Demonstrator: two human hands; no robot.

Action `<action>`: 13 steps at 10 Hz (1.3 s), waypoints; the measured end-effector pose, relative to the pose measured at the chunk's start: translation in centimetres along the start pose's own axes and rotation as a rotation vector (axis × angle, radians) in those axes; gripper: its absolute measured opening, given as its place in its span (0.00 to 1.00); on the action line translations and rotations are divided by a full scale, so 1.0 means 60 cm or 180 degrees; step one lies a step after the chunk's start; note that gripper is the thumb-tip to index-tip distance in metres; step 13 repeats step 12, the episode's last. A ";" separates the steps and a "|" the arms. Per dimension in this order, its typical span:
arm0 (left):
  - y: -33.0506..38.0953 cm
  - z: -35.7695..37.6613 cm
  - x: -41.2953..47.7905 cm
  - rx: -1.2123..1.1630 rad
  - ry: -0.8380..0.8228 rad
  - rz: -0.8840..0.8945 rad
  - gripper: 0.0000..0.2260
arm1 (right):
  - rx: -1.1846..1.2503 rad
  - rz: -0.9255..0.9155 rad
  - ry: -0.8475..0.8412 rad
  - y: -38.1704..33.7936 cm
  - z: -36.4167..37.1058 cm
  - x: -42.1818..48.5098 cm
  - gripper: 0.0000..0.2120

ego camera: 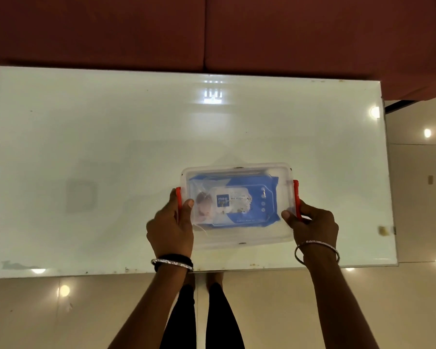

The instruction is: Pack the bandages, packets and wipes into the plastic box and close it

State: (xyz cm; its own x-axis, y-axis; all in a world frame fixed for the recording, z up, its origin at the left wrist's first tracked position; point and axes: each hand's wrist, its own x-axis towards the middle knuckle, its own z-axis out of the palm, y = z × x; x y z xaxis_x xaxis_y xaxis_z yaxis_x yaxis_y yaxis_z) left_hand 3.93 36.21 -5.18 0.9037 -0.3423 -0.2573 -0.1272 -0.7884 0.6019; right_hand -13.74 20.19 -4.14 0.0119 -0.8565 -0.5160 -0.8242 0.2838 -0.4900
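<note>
We see the clear plastic box (238, 239) over the white worktop (86, 147), its lid in place; whether it rests there or is lifted, we cannot tell. Inside the box lies a blue wet-wipes pack (258, 182), label up. The left hand (170, 227) grips the box's left end, thumb curled over the lid and fingers wrapped behind the red latch (178, 197). The right hand (312, 225) grips the box's right end the same way, at the other red latch (297, 195). Beyond the box stands a maroon sofa (212, 28).
</note>
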 end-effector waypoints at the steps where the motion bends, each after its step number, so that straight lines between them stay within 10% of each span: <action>1: 0.002 -0.020 0.055 -0.0008 0.0192 0.0089 0.19 | 0.0140 -0.0107 0.0008 -0.049 0.028 0.011 0.20; 8: -0.002 -0.042 0.198 0.0084 0.0037 0.0137 0.20 | -0.0199 -0.0284 0.0065 -0.161 0.091 0.042 0.18; 13: 0.110 -0.128 0.163 0.1140 -0.1753 -0.0283 0.30 | -0.0994 -0.0424 -0.0301 -0.217 0.043 -0.028 0.27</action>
